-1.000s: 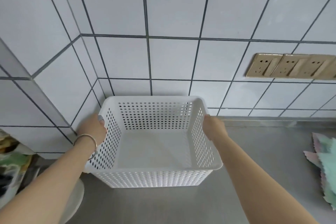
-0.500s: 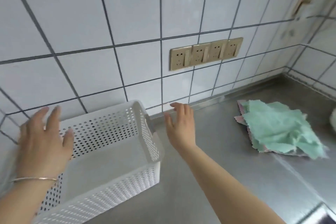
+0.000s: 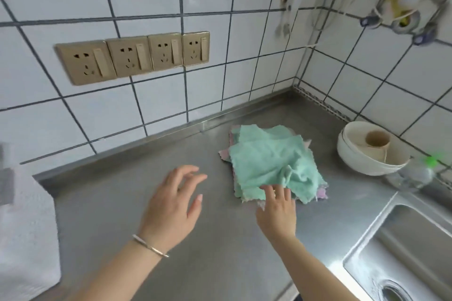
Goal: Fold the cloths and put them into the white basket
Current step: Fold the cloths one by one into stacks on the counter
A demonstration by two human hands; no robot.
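A loose pile of cloths (image 3: 269, 161), mint green on top with pink edges showing beneath, lies on the steel counter (image 3: 220, 239) near the back wall. My right hand (image 3: 277, 210) is at the pile's near edge, fingers spread and touching the top green cloth. My left hand (image 3: 171, 205) hovers open over the bare counter to the left of the pile, a bangle on its wrist. The white basket (image 3: 27, 227) shows only as a blurred white wall at the far left edge.
A white bowl (image 3: 352, 154) holding a brown paper cup stands right of the cloths. A clear bottle with a green cap (image 3: 413, 173) lies beside it. The steel sink (image 3: 411, 252) is at the lower right. Sockets (image 3: 132, 56) line the tiled wall.
Both hands let go of the basket and swung right with the view. The right hand now reaches the cloth pile; the basket has slid to the left edge of view.
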